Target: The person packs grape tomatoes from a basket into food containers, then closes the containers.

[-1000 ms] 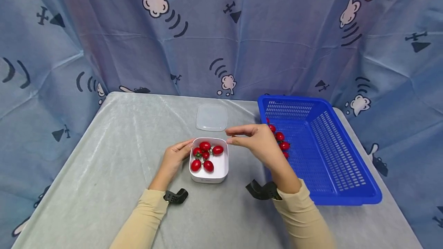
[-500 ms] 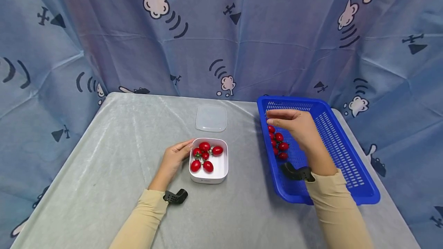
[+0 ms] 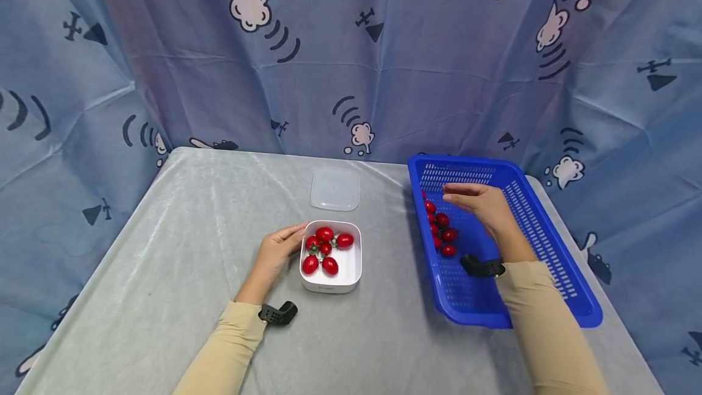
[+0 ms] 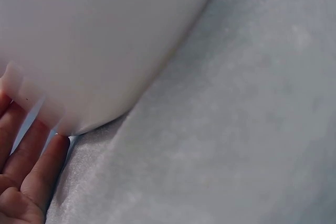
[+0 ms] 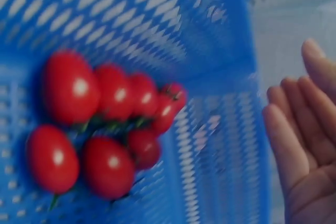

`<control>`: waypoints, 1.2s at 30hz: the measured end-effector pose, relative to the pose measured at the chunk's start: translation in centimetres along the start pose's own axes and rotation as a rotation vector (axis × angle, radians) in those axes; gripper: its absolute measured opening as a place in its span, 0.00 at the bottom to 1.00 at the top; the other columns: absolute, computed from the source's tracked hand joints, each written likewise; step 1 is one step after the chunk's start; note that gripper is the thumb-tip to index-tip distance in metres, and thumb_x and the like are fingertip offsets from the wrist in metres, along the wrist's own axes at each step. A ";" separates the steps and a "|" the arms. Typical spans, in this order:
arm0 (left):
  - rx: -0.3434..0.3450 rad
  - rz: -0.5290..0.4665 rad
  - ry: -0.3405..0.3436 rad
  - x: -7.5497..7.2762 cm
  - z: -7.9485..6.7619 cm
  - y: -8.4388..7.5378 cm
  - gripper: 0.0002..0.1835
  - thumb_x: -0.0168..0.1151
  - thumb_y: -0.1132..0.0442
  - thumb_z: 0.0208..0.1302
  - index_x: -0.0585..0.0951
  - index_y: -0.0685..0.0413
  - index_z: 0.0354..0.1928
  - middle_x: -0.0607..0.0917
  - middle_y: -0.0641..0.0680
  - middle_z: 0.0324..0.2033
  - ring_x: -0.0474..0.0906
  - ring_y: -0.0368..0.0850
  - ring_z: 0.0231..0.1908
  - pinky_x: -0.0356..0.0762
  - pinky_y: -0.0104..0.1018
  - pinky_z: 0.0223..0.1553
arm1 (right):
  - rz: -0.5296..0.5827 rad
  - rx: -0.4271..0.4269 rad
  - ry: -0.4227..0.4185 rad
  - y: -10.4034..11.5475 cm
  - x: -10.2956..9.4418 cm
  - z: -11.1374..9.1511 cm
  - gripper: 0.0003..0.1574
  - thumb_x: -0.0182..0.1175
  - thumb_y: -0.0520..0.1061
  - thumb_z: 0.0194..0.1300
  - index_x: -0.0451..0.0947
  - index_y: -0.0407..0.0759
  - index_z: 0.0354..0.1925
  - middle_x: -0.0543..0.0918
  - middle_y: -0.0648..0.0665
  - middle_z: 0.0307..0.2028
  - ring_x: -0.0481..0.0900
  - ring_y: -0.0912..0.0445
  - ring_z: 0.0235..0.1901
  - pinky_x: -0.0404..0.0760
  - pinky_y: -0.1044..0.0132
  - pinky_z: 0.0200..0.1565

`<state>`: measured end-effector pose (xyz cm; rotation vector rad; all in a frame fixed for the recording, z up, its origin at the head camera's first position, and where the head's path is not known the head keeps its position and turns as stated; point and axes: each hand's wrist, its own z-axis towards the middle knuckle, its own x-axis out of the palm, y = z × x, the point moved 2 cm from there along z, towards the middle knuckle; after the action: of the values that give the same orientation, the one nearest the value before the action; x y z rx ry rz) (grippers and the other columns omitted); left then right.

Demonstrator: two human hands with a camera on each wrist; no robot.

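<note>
Reading the head view as a dial, with twelve at the far edge. Finding the white box (image 3: 330, 288) upright near the middle of the worktop (image 3: 192, 212), with a clear lid (image 3: 336, 189) lying flat at its twelve o'clock, near but apart. Counting six red tomatoes (image 3: 325, 249) inside the box, gathered mostly toward nine, with one set off at about two.

Seeing the left hand (image 3: 278, 247) at the box's nine-to-ten o'clock side, with nearly straight fingers touching the outer wall (and meeting faint reflections there, in the left wrist view). Cannot tell how firmly pressed.

Seeing the blue slotted basket (image 3: 466, 317) at three o'clock from the box, well apart. Noting other tomatoes (image 3: 442, 219) inside, clustered toward nine and ten, with green stems (image 5: 113, 126) in the right wrist view (slightly blurred there).

Finding the right hand (image 3: 487, 205) over the basket, toward eleven from its centre, empty, with a gap between thumb and fingers. Pointing with fingertips to about ten, apart from the fruit below.

Noting black bands (image 3: 271, 313) at both wrists and tan sleeves (image 3: 225, 349) entering from seven and between four and five. Showing a blue printed curtain (image 3: 318, 66) behind, at twelve.
</note>
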<state>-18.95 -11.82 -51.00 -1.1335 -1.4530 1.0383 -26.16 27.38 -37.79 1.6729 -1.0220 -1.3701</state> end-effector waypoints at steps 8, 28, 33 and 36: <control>-0.005 -0.014 0.006 0.1 -0.1 0.0 0.19 0.62 0.67 0.68 0.79 0.70 0.58 0.89 0.47 0.46 0.84 0.29 0.40 0.82 0.26 0.49 | 0.015 0.101 0.036 -3.3 -0.8 2.1 0.42 0.69 0.53 0.63 0.69 0.32 0.67 0.83 0.71 0.36 0.82 0.75 0.40 0.74 0.59 0.65; -0.002 0.000 0.002 0.1 -0.1 -0.1 0.18 0.61 0.67 0.69 0.79 0.70 0.57 0.87 0.56 0.51 0.84 0.29 0.41 0.82 0.26 0.50 | -0.048 0.254 0.116 -6.6 -0.1 3.0 0.39 0.62 0.49 0.70 0.63 0.35 0.72 0.66 0.32 0.71 0.79 0.74 0.41 0.66 0.50 0.72; -0.001 0.012 -0.002 0.1 -0.2 -0.2 0.18 0.61 0.67 0.69 0.79 0.70 0.57 0.85 0.60 0.53 0.84 0.28 0.41 0.82 0.25 0.50 | -0.077 0.264 0.134 -7.0 -0.1 3.0 0.40 0.63 0.50 0.70 0.62 0.35 0.72 0.66 0.31 0.71 0.82 0.62 0.51 0.65 0.48 0.72; -0.002 0.014 0.001 0.1 -0.2 -0.2 0.18 0.60 0.67 0.69 0.79 0.70 0.57 0.85 0.61 0.54 0.84 0.28 0.41 0.82 0.26 0.50 | -0.091 0.269 0.151 -7.1 0.0 2.9 0.41 0.62 0.50 0.70 0.62 0.34 0.72 0.64 0.31 0.72 0.76 0.47 0.64 0.64 0.47 0.73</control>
<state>-18.81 -11.74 -50.77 -1.1473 -1.4474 1.0455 -28.08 30.20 -44.65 2.0093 -1.0908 -1.1813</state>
